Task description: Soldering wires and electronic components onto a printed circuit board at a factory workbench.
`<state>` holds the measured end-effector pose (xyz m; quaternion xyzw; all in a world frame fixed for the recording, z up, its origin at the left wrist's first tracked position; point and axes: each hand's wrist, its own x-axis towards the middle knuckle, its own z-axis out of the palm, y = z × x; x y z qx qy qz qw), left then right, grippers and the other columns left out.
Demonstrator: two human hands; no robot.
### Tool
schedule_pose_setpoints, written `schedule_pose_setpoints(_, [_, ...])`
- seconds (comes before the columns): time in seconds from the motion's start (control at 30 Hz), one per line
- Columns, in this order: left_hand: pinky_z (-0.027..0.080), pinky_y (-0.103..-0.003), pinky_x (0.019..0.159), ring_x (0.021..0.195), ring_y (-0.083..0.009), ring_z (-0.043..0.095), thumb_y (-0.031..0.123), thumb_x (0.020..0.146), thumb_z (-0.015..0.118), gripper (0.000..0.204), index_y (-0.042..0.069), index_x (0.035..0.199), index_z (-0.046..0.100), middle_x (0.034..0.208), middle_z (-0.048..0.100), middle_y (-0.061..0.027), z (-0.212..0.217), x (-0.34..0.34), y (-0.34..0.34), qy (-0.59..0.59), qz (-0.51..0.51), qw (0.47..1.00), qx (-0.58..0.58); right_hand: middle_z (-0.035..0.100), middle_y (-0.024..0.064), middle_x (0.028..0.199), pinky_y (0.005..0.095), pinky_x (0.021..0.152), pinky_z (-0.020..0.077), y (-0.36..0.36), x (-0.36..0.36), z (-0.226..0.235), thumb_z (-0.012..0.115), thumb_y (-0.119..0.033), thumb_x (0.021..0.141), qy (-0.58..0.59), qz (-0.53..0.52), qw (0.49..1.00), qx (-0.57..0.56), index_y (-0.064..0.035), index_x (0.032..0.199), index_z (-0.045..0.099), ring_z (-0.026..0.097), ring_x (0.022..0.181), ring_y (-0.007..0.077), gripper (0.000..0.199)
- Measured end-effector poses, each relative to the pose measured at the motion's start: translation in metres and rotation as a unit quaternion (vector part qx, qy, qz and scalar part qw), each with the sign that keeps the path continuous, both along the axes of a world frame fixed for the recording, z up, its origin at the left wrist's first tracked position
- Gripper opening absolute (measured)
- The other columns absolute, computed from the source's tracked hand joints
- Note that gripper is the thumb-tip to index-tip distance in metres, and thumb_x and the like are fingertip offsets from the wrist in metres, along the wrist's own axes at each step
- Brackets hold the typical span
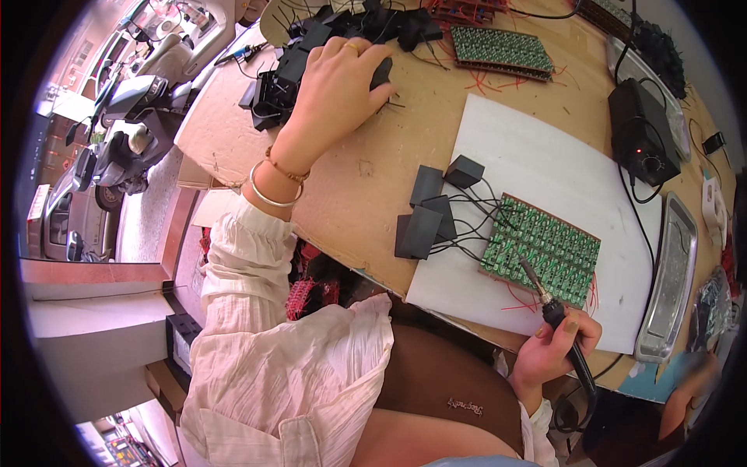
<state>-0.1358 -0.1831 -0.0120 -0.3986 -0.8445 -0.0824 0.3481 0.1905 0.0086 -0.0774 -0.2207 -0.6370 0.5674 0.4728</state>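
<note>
My left hand reaches over a heap of black box-shaped parts with wire leads at the back left. Its thumb and forefinger close round one small black box; the other fingers are partly hidden. In my right hand is a soldering iron, held by its black handle, with the tip over a green circuit board panel. Several black boxes lie left of the panel, their black wires running onto it. Thin red wires show at the panel's lower edge.
A white foam sheet lies under the panel. Behind it is a stack of green boards with red wires. To the right stand a black soldering station with a trailing cord and a metal tray. Another person's arm shows at lower right.
</note>
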Motion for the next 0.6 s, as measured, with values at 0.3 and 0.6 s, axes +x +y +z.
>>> schedule_pose_setpoints(0.3, [0.045, -0.039, 0.097, 0.113, -0.028, 0.057, 0.006, 0.075, 0.074, 0.04, 0.006, 0.114, 0.068, 0.112, 0.067, -0.0096, 0.031, 0.014, -0.042, -0.329, -0.15, 0.932, -0.022, 0.049, 0.007, 0.075, 0.0202, 0.042, 0.0319, -0.004, 0.0, 0.004, 0.062, -0.021, 0.094, 0.007, -0.002, 1.0, -0.012, -0.0037, 0.095, 0.047, 0.039, 0.053, 0.0072, 0.023])
schedule_pose_setpoints(0.6, [0.046, -0.037, 0.094, 0.106, -0.0305, 0.06, 0.02, 0.081, 0.072, 0.034, 0.0, 0.106, 0.061, 0.118, 0.061, -0.0151, -0.002, 0.068, -0.08, -0.437, -0.065, 0.897, 0.012, 0.05, 0.0078, 0.076, 0.0201, 0.041, 0.0329, -0.002, 0.002, -0.003, 0.061, -0.021, 0.095, 0.019, 0.011, 1.0, -0.013, -0.0034, 0.095, 0.048, 0.04, 0.053, 0.008, 0.022])
